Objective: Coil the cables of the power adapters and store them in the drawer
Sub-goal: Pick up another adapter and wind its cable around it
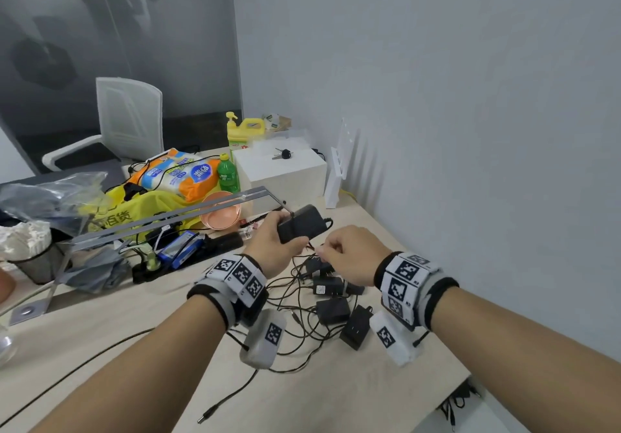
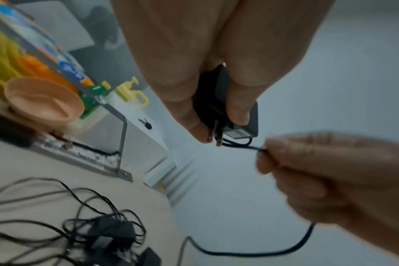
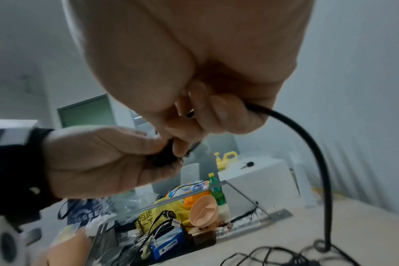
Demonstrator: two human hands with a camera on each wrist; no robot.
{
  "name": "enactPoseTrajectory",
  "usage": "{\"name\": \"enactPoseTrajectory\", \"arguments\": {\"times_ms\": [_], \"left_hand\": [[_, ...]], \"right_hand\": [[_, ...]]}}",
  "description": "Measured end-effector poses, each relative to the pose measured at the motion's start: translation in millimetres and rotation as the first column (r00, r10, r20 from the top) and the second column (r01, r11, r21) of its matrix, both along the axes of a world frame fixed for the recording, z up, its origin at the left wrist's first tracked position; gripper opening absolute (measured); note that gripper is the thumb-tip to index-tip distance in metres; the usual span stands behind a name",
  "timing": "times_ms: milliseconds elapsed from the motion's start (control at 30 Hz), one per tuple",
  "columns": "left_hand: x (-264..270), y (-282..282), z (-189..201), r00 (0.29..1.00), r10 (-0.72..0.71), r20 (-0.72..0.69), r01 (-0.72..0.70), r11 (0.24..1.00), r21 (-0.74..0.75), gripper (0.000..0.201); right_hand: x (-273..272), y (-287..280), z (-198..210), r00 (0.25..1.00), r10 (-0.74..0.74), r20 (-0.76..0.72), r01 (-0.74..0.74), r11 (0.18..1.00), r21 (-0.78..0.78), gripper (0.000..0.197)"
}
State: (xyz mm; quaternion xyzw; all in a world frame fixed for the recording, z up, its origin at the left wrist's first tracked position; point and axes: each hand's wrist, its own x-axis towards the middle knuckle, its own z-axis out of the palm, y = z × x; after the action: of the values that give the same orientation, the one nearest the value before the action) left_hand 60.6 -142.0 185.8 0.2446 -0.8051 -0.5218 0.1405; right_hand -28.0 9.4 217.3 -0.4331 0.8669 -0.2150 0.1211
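My left hand point(image 1: 280, 239) grips a black power adapter point(image 1: 304, 224) held above the table, prongs pointing away from the palm point(image 2: 216, 136). My right hand point(image 1: 349, 254) pinches the adapter's thin black cable point(image 2: 239, 146) just beside it, and the cable point(image 3: 307, 136) hangs down from the fingers to the table. In the right wrist view the left hand point(image 3: 98, 158) closes round the adapter point(image 3: 164, 159). Below both hands lies a tangled pile of several black adapters and cables point(image 1: 331, 305). No drawer shows in any view.
A grey metal frame point(image 1: 161, 221) crosses the beige table point(image 1: 100, 348). Behind it sit a yellow bag point(image 1: 141, 207), an orange bowl point(image 1: 221, 214), a green bottle point(image 1: 228, 174), a white box point(image 1: 282, 177) with keys and a blue battery pack point(image 1: 181, 247). The table's edge runs close on the right.
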Motion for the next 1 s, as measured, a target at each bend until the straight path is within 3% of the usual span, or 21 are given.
{"name": "enactPoseTrajectory", "arguments": {"times_ms": [100, 233, 333, 467, 533, 600, 700, 833, 900, 1000], "left_hand": [[3.4, -4.2, -4.1, 0.997, -0.038, 0.068, 0.052, 0.974, -0.221, 0.041], [10.1, -1.1, -4.3, 0.962, -0.222, 0.157, 0.264, 0.904, -0.337, 0.047], [11.0, 3.3, 2.2, 0.917, -0.362, 0.166, 0.398, 0.849, -0.349, 0.047], [17.5, 5.0, -1.5, 0.895, -0.445, 0.005, 0.444, 0.891, -0.091, 0.043], [21.2, 11.6, -3.9, 0.903, -0.419, -0.09, 0.423, 0.906, 0.022, 0.04], [21.5, 19.8, -5.1, 0.922, -0.328, -0.206, 0.371, 0.9, 0.228, 0.036], [18.5, 24.1, -8.8, 0.944, -0.171, -0.281, 0.298, 0.806, 0.511, 0.037], [12.8, 25.3, -8.2, 0.95, 0.024, -0.311, 0.208, 0.694, 0.689, 0.032], [10.0, 23.0, -11.8, 0.96, 0.047, -0.275, 0.14, 0.772, 0.62, 0.032], [9.0, 15.1, -17.7, 0.991, 0.022, -0.135, 0.012, 0.97, 0.243, 0.038]], "right_hand": [[2.1, 0.2, 15.3, 0.997, 0.048, -0.063, -0.047, 0.999, 0.015, 0.033], [-18.1, -4.1, 28.8, 0.994, 0.062, -0.093, -0.063, 0.998, -0.005, 0.03], [-29.5, -3.6, 22.1, 0.998, 0.066, -0.017, -0.067, 0.997, -0.039, 0.034], [-34.2, 4.2, 8.8, 0.967, 0.007, 0.253, 0.055, 0.97, -0.235, 0.021], [-32.8, 7.8, -2.5, 0.934, -0.034, 0.357, 0.127, 0.962, -0.242, 0.019], [-29.4, 9.4, -15.7, 0.901, -0.076, 0.427, 0.202, 0.945, -0.258, 0.022], [-21.5, 10.4, -29.4, 0.86, -0.143, 0.489, 0.3, 0.918, -0.26, 0.019], [-3.0, 9.6, -35.3, 0.873, -0.165, 0.459, 0.266, 0.95, -0.164, 0.024], [2.7, 7.8, -37.7, 0.938, -0.146, 0.313, 0.188, 0.976, -0.11, 0.036], [5.1, 7.9, -31.7, 0.987, -0.066, 0.146, 0.068, 0.998, -0.005, 0.038]]}}
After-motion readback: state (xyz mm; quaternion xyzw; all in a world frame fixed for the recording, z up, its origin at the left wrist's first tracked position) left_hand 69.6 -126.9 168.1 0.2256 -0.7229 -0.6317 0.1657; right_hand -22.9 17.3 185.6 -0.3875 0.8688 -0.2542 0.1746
